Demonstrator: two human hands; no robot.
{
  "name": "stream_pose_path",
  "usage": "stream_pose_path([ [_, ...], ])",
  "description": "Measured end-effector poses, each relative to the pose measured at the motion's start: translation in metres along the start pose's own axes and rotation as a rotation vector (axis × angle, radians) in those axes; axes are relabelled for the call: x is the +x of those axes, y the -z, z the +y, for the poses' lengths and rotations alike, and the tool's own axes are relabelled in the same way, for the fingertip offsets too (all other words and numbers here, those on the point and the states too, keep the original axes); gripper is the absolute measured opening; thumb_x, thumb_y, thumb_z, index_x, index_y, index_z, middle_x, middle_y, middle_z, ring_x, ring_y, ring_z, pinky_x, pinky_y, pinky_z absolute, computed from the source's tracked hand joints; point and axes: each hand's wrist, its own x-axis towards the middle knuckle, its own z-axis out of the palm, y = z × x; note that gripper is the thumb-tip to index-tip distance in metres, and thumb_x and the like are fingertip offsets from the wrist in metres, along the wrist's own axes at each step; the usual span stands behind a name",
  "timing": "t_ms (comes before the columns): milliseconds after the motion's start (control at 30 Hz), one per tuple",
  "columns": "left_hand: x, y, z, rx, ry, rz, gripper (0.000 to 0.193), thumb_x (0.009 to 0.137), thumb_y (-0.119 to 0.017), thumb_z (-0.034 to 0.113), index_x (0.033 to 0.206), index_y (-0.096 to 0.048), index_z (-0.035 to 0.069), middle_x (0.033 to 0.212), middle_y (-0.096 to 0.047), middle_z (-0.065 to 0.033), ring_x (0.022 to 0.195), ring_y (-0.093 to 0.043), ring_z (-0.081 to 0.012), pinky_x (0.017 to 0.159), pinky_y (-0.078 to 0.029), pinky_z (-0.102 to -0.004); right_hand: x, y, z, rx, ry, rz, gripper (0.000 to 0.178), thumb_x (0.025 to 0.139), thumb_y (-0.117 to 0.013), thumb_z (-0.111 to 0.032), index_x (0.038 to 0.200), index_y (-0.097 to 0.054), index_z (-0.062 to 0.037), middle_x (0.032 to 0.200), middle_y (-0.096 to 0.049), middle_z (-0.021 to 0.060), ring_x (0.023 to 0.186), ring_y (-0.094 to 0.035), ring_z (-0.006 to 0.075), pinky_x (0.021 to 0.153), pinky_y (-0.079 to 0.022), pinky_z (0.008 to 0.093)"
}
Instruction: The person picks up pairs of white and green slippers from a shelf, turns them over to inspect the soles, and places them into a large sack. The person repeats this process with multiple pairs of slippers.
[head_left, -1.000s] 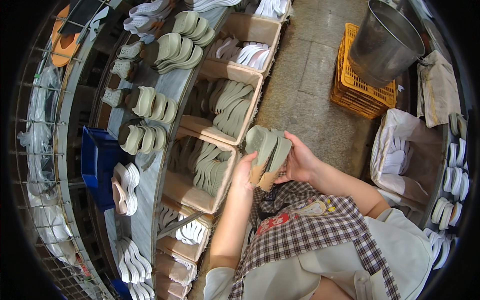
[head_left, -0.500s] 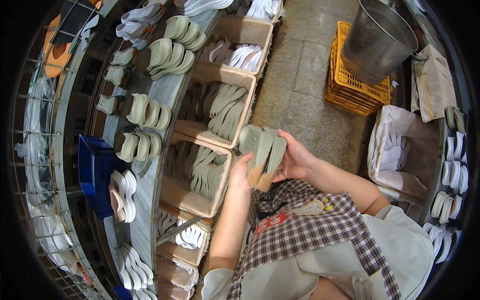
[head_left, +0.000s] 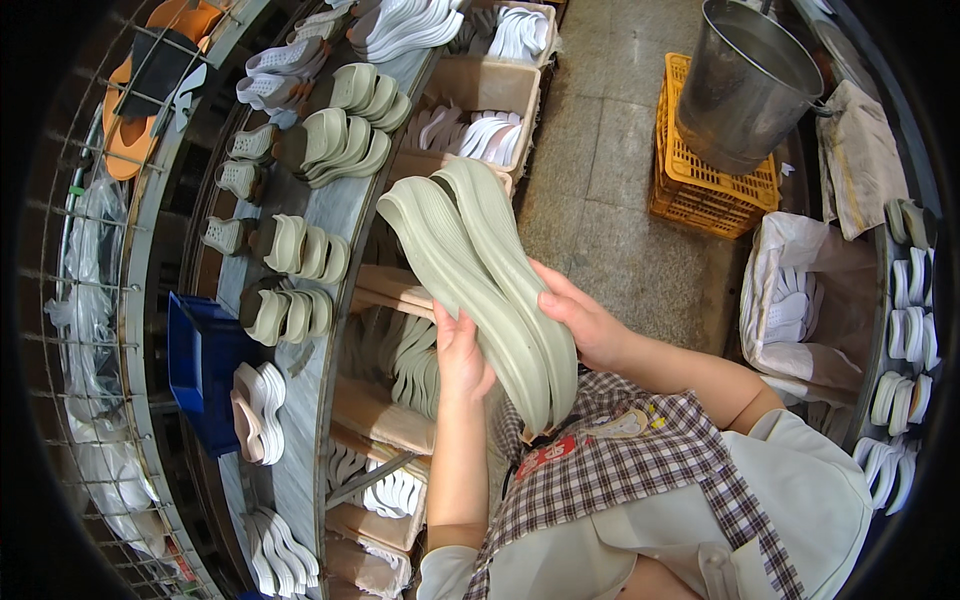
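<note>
Pair of pale green shoe soles (head_left: 490,312) held up before checked apron (head_left: 650,445), long edges together. Left hand (head_left: 462,358) closed on outer left edge; right hand (head_left: 588,325) grips right edge, thumb on top. Likely light, springy foam, flexible rather than fragile; ribbed faces probably not slippery. Best hold: both outer edges near middle, squeezing pair together lightly.

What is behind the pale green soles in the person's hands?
Parts of tan bins show behind the green soles, with similar soles inside one. The green soles and the left hand cover the rest, so what lies there cannot be seen.
</note>
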Motion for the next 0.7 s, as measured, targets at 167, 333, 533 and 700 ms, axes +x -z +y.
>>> stream_pose_path([
  [167, -0.001, 0.002, 0.0, -0.016, 0.0, -0.043, 0.061, 0.092, -0.058, 0.02, 0.142, -0.024, 0.016, 0.135, -0.043, -0.0092, 0.121, -0.048, -0.0256, 0.099, -0.043, -0.0414, -0.008, -0.001, -0.006, -0.165, 0.02, 0.027, 0.061, 0.094, -0.044, -0.024, 0.145, -0.021, 0.0027, 0.146, -0.024, 0.0156, 0.138, -0.018, 0.0251, 0.113, -0.015, 0.0367],
  [333, -0.001, 0.007, -0.002, -0.068, -0.022, -0.084, 0.063, 0.091, -0.058, 0.017, 0.143, -0.022, 0.017, 0.135, -0.042, -0.009, 0.12, -0.048, -0.0258, 0.099, -0.044, -0.0417, -0.013, -0.003, -0.014, -0.251, 0.039, -0.009, 0.066, 0.091, -0.048, -0.023, 0.145, -0.02, 0.0021, 0.144, -0.025, 0.0155, 0.138, -0.016, 0.0256, 0.113, -0.015, 0.0374],
  [533, -0.003, 0.008, -0.006, -0.02, -0.077, -0.044, 0.067, 0.09, -0.061, 0.013, 0.143, -0.021, 0.017, 0.135, -0.042, -0.008, 0.12, -0.048, -0.0251, 0.098, -0.044, -0.0414, -0.015, -0.001, -0.014, -0.224, 0.01, -0.008, 0.067, 0.091, -0.053, -0.024, 0.145, -0.023, 0.0017, 0.143, -0.027, 0.0161, 0.137, -0.02, 0.0264, 0.112, -0.017, 0.0378],
  [700, -0.008, 0.011, -0.006, 0.003, -0.108, -0.011, 0.07, 0.088, -0.062, 0.011, 0.143, -0.02, 0.018, 0.135, -0.042, -0.0077, 0.119, -0.047, -0.0241, 0.099, -0.043, -0.041, -0.017, 0.002, -0.014, -0.234, 0.028, -0.054, 0.066, 0.091, -0.054, -0.023, 0.144, -0.025, 0.0023, 0.141, -0.03, 0.0161, 0.135, -0.024, 0.0262, 0.112, -0.019, 0.0382],
])
